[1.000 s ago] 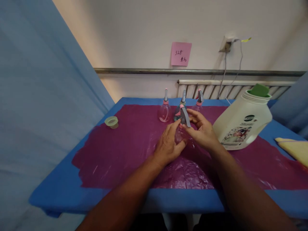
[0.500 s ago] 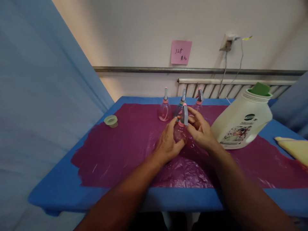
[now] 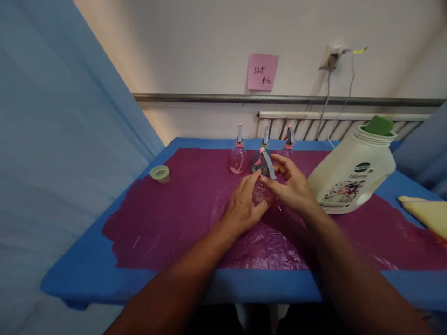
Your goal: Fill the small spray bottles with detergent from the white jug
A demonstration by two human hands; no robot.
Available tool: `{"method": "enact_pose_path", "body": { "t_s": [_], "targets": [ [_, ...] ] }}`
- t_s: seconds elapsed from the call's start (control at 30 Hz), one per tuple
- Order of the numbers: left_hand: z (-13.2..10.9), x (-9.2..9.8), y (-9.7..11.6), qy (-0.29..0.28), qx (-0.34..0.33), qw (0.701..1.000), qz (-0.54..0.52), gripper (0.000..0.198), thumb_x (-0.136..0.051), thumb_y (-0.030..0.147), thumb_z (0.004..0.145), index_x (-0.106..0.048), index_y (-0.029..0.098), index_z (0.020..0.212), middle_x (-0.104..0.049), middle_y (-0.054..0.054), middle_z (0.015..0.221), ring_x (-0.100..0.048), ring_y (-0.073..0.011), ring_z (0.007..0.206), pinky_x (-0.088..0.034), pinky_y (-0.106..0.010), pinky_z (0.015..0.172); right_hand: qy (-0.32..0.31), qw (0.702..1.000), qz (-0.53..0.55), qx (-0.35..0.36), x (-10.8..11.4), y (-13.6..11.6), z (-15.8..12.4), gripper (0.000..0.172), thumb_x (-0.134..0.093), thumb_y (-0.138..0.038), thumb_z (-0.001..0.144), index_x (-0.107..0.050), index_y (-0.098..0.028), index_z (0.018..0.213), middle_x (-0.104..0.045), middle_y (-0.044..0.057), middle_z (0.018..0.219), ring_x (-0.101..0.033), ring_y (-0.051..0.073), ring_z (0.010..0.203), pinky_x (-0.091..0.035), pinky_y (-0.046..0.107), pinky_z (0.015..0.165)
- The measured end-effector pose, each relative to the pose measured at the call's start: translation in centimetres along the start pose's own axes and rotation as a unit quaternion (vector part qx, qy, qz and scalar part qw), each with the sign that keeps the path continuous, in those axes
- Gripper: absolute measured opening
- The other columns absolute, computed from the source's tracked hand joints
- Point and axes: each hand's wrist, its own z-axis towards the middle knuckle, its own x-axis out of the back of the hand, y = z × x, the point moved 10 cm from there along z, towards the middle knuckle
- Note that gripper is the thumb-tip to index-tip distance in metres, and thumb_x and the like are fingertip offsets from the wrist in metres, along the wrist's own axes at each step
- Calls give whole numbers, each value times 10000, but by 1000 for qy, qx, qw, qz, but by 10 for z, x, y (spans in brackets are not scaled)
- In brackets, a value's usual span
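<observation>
Spray head has turned, right grip pinching it, left grip clasping its bottle, teal bottle behind

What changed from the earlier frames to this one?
The spray head on the held bottle turned: narrow and upright half a second ago, it now slants down to the right, much as a second ago. The left hand and right hand keep their hold. The bottles behind, jug and pale cap stayed put.

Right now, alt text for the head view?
A person's left grip holds a clear spray bottle by its body, right grip at its grey sprayer top. Three more spray bottles stand behind on purple sheeting; a large pale jug sits at right.
</observation>
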Motion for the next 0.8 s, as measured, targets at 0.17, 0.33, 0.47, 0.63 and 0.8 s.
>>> {"method": "enact_pose_path", "body": {
  "t_s": [0.17,0.33,0.47,0.63,0.8],
  "targets": [
    [1,-1,-1,-2,6,1000,-8,823,-781,218,999,-434,293,1741,-633,-159,1661,-652,-368,1546,-551,-621,1308,16,1000,-10,-5,1,-3,-2,793,-962,-414,898,-632,-309,1612,-831,119,1312,-776,371,1293,-580,674,1234],
    [1,-1,-1,-5,1,1000,-4,863,-791,195,979,-419,299,1750,-622,-157,1680,-638,-378,1565,-544,-629,1320,-22,997,68,-11,-9,-7,-7,719,-813,-360,1003,-566,-323,1677,-809,118,1445,-757,340,1400,-562,619,1283],
    [0,-2,-4,-4,9,1000,-9,928,-802,187,971,-359,312,1776,-594,-169,1724,-617,-389,1598,-535,-661,1329,-22,997,75,-23,-10,-4,-7,742,-833,-343,977,-574,-316,1672,-831,114,1391,-794,336,1329,-619,607,1224],
    [-1,-6,-11,1,22,1000,-12,1020,-827,195,949,-272,290,1800,-540,-195,1784,-593,-392,1633,-536,-668,1333,-24,998,61,2,-7,-8,-3,700,-886,-363,948,-609,-300,1588,-844,96,1305,-805,324,1276,-630,588,1200],
    [-2,-6,-14,2,27,1000,-12,990,-826,224,959,-287,284,1786,-550,-205,1779,-596,-396,1634,-540,-666,1325,-28,999,29,18,-4,-13,-1,651,-902,-367,955,-632,-296,1543,-830,108,1333,-795,330,1264,-607,595,1213]
  ]
}}
